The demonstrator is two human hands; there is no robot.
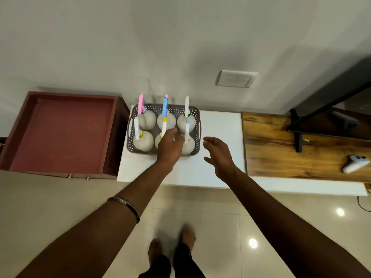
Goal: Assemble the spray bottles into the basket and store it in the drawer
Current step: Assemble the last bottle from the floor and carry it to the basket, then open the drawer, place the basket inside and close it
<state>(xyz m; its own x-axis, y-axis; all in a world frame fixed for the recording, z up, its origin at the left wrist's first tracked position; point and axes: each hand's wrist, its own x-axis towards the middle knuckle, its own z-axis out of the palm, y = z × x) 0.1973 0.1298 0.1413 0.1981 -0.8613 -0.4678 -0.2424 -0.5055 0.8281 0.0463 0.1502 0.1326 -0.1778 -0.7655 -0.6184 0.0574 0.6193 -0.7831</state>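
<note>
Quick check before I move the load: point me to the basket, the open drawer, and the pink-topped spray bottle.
basket [197, 115]: head view, on its perforated right rim corner.
open drawer [60, 135]: head view, on its bare red floor.
pink-topped spray bottle [140, 103]: head view, on its pink spray head.

Under the left hand [170, 144] sits a grey perforated plastic basket [194, 114] of translucent, matt plastic spray bottles [143, 141] on a smooth white top [220, 125]. Right of the right hand [218, 155] lies rough-grained, dark-stained wood [281, 153]; left of the left hand, a matt reddish-brown drawer [60, 133]. Below both hands, the floor tiles [230, 237] are glossy.
</note>
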